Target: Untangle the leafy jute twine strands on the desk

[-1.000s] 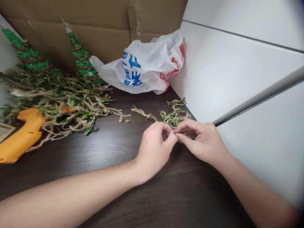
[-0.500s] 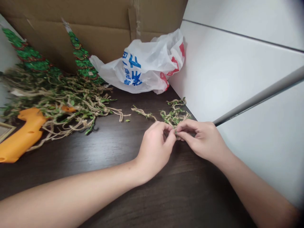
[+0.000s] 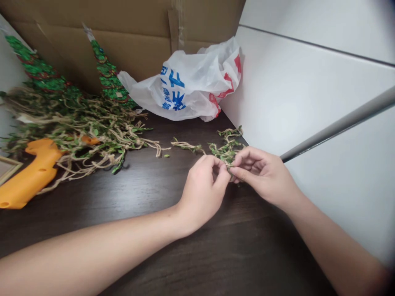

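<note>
A leafy twine garland (image 3: 226, 151) lies bunched on the dark table, with small green leaves along its tan strands. My left hand (image 3: 205, 187) pinches it at the near end between thumb and forefinger. Right beside those fingertips, my right hand (image 3: 262, 172) has its thumb and curled fingers at the same spot on the twine. The bit between the two hands is small and mostly covered by fingers. One strand end of the garland trails out to the left, beyond my left hand.
A heap of similar garlands (image 3: 89, 123) is at the left, with an orange glue gun (image 3: 33, 176) against it. Behind stand two green tinsel trees (image 3: 109, 76), a white plastic bag (image 3: 197, 82) and a cardboard box (image 3: 123, 24). A white panel (image 3: 296, 94) borders the right.
My right hand's forefinger has lifted and opened a little away from its thumb. My left hand keeps its pinch on the garland almost unmoved.
</note>
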The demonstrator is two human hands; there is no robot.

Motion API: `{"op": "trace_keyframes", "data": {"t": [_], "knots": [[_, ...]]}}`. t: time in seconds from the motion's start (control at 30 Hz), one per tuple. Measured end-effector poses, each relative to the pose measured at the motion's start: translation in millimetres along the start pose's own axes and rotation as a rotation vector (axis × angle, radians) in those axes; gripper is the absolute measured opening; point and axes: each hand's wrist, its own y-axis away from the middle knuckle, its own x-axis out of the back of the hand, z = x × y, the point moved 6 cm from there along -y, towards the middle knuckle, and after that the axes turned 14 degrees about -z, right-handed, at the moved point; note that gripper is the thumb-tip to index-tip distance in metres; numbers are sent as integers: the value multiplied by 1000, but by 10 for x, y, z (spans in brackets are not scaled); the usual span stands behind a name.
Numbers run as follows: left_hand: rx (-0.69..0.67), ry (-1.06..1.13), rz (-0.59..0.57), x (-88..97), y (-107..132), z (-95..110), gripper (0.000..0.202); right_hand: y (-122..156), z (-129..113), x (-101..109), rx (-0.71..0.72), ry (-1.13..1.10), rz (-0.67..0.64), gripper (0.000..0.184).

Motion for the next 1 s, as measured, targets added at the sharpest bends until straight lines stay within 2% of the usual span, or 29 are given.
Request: {"op": "trace_keyframes", "data": {"t": [0.07,0.13,0.2,0.3,0.4,0.47,0.53,0.63,0.67,0.87,0.93,1.0], "knots": [[13,15,3,4,-2,-2,13,25,-61,13,57,198,41,7],[16,14,5,5,-4,1,12,54,-137,5,112,409,64,11],[13,11,9,7,-5,5,12,68,-187,-7,151,512,69,12],[15,19,12,9,-6,5,13,47,-166,6,139,421,89,9],[29,42,23,17,-4,-1,14,-5,-32,-1,51,110,58,6],[36,54,34,24,0,-4,15,-20,19,-25,21,-3,24,9],[44,58,38,26,3,-6,14,-11,-21,-34,52,115,13,6],[45,52,31,20,2,-5,12,28,-156,-44,166,398,42,11],[41,49,29,18,0,-3,12,37,-176,-41,187,418,59,11],[7,0,57,40,-5,26,14,7,0,19,83,-29,134,6],[-8,-71,98,70,5,51,14,9,-6,13,52,35,127,6],[-9,-102,111,83,11,59,14,19,-88,-6,55,252,99,4]]}}
